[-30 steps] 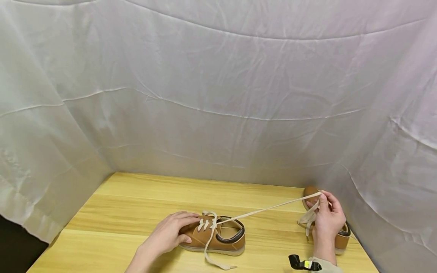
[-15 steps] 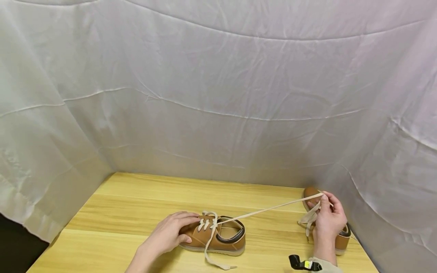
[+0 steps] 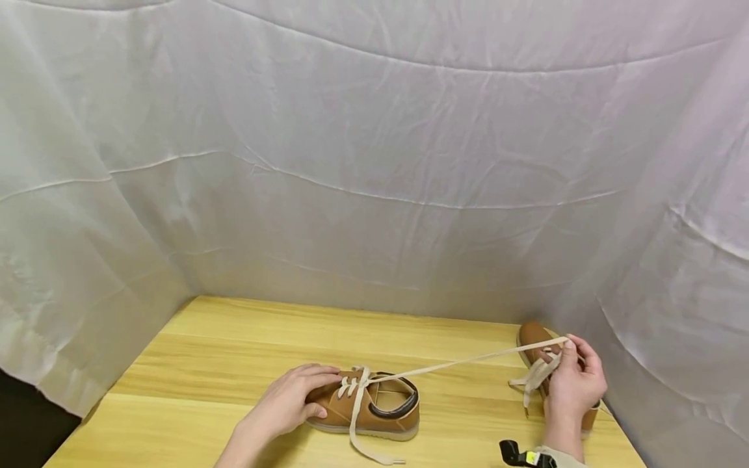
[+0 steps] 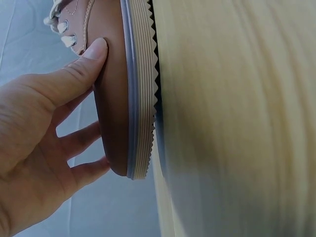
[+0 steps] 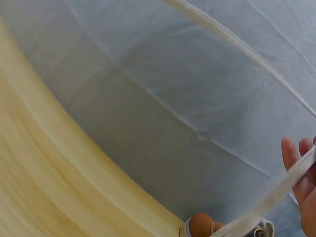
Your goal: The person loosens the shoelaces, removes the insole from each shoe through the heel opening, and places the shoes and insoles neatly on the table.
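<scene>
A brown leather shoe [image 3: 339, 413] with cream laces lies on the table, toe to the left. My left hand [image 3: 292, 398] holds it round the toe, thumb on the near side and fingers over the far side; the left wrist view shows the thumb [image 4: 94, 52] against the leather. My right hand [image 3: 576, 383], raised at the right, pinches one shoelace [image 3: 468, 359], stretched in a straight line from the shoe's top eyelets. The other lace end [image 3: 355, 422] hangs down the near side onto the table. In the right wrist view my right hand [image 5: 307, 182] shows only partly.
A second brown shoe [image 3: 532, 335] stands at the table's right end, partly hidden behind my right hand, its laces [image 3: 538, 374] loose. Grey cloth [image 3: 374, 247] hangs round the back and sides of the wooden table [image 3: 234, 351].
My right hand has moved a little right and down, drawing the shoelace with it. The small lace loop over the shoe's tongue has become smaller. My left hand stays in place.
</scene>
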Demonstrator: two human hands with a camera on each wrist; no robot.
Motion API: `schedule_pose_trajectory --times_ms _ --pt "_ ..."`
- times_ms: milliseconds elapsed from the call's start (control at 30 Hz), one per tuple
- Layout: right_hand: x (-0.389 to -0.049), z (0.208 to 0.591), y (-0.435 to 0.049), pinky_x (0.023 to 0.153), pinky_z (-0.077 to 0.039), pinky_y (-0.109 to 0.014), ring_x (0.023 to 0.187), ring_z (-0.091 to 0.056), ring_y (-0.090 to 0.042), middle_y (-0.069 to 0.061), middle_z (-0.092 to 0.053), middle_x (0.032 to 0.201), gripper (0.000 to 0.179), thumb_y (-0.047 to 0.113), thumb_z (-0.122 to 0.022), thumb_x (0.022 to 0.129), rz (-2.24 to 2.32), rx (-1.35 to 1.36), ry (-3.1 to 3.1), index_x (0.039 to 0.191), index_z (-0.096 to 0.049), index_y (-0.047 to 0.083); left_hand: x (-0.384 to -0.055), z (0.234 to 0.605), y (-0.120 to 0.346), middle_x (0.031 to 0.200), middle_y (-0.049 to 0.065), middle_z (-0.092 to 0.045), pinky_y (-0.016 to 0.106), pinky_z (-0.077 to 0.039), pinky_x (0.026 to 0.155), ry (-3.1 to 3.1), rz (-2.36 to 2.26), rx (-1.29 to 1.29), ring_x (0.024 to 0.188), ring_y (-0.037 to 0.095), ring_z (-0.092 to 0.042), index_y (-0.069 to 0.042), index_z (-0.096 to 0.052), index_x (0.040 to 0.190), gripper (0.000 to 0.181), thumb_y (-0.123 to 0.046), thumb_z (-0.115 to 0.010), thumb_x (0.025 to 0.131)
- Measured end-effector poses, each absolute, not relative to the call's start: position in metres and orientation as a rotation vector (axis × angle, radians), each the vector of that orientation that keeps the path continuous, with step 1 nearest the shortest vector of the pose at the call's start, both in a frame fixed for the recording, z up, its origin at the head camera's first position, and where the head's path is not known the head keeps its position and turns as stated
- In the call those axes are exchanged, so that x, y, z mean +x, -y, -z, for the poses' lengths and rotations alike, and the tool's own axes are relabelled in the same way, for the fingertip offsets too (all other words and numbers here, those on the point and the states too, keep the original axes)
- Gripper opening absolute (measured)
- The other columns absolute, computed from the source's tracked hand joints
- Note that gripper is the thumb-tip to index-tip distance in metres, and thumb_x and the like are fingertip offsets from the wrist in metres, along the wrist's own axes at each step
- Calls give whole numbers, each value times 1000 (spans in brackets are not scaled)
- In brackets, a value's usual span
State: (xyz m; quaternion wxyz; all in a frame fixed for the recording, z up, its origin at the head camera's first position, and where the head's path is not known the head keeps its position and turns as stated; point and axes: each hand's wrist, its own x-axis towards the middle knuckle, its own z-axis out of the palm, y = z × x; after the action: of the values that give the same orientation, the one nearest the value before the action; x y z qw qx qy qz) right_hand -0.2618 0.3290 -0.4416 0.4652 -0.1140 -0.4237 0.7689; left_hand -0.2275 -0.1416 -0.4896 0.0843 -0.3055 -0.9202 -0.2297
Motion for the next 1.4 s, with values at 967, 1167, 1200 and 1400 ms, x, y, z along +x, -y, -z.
schedule_pose_trajectory --times_ms 967,1167,1200,1400 --pt "-277 451 -258 73 -62 -22 76 -68 -7 4 -71 90 29 3 -68 99 -1867 -102 1863 120 -66 -17 -226 488 139 143 2 -64 61 -49 106 2723 667 -914 130 34 -60 -15 -68 138 63 -29 -86 79" --pt "-283 464 -225 78 -63 -27 81 -67 -11 -10 -72 102 22 2 -67 100 -1852 -24 2027 117 -70 -11 -227 488 139 143 3 -64 61 -49 106 2720 663 -915 130 34 -60 -15 -68 138 63 -29 -86 79" --pt "-284 466 -219 78 -63 -28 82 -68 -13 -14 -71 105 21 2 -67 100 -1844 -7 2054 116 -71 -10 -227 488 139 143 2 -64 61 -49 106 2720 662 -915 130 34 -60 -15 -68 138 63 -29 -86 79" --pt "-286 483 -193 74 -62 -27 83 -68 -14 -19 -71 108 15 3 -70 97 -1787 67 2214 110 -75 -3 -228 489 140 144 2 -64 60 -51 104 2717 645 -939 129 33 -61 -14 -67 138 63 -29 -85 80"
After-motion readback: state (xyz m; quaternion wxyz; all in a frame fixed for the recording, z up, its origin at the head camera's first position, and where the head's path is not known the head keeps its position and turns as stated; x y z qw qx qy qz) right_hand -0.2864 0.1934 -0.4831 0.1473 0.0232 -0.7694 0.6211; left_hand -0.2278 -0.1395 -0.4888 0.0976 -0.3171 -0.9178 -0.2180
